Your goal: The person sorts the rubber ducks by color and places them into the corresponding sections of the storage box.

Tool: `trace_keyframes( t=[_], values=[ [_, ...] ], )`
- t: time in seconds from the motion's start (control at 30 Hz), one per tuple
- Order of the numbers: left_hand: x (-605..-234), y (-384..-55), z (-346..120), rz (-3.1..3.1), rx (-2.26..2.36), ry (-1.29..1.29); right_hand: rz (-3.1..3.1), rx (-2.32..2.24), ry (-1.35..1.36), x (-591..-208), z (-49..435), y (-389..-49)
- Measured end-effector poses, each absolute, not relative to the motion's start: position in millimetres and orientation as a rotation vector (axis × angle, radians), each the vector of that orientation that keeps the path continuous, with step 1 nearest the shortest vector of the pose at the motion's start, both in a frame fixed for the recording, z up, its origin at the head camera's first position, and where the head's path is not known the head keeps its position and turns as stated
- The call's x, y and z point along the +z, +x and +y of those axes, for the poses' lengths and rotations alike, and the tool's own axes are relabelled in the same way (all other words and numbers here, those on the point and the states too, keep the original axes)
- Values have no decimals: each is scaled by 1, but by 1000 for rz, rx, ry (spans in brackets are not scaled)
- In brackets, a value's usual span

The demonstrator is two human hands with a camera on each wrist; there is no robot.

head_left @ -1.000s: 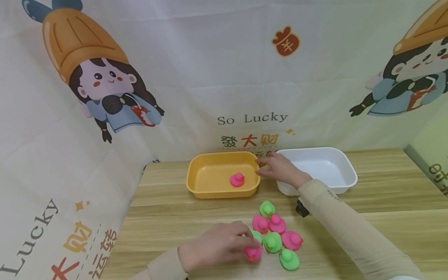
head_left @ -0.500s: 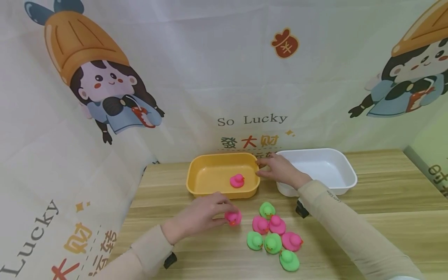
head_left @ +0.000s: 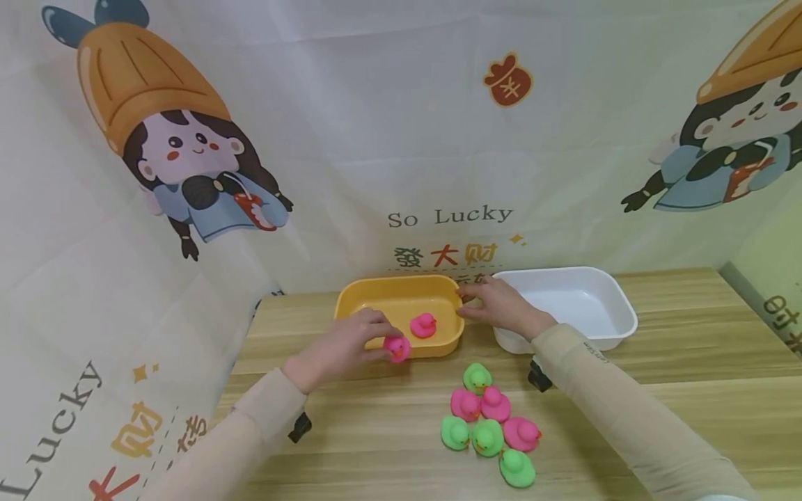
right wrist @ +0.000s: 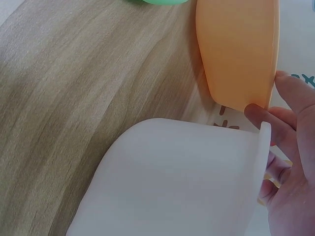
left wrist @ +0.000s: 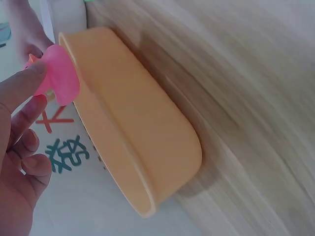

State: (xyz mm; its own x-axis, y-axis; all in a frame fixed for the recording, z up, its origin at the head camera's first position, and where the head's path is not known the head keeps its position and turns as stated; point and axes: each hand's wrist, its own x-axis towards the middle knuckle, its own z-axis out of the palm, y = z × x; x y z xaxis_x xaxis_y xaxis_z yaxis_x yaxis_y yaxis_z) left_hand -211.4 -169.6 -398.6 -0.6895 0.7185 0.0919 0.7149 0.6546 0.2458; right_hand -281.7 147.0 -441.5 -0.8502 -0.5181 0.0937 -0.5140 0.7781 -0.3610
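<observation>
My left hand (head_left: 341, 348) pinches a pink rubber duck (head_left: 397, 349) between thumb and fingers at the front rim of the yellow tub (head_left: 376, 296). In the left wrist view that duck (left wrist: 61, 73) overlaps the tub's rim. A second pink duck (head_left: 424, 325) sits inside the tub, toward its right end. Extended fingers of my right hand (head_left: 501, 303) touch the tub's right end, with thumb and finger spread apart. The right wrist view shows those fingers (right wrist: 270, 125) at the yellow tub's end (right wrist: 241, 64), beyond the white tub's rim.
A white tub (head_left: 576, 306) stands to the right, partly behind my right forearm. Several green ducks (head_left: 487, 437) and 3 pink ducks (head_left: 521, 433) are clustered on the wooden table (head_left: 388, 438) in front. A printed cloth (head_left: 351, 174) hangs behind the table.
My left hand has carried the pink duck from the cluster up and leftward to the yellow tub's front rim. My right hand keeps its place at the tub's end.
</observation>
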Motion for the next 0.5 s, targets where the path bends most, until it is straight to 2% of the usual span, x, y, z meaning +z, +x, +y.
trace_keyframes(
  t=[0.5],
  values=[
    [-405,-265,-182,2942,352,984,2941,-613,-847,-441,147,-280]
  ],
)
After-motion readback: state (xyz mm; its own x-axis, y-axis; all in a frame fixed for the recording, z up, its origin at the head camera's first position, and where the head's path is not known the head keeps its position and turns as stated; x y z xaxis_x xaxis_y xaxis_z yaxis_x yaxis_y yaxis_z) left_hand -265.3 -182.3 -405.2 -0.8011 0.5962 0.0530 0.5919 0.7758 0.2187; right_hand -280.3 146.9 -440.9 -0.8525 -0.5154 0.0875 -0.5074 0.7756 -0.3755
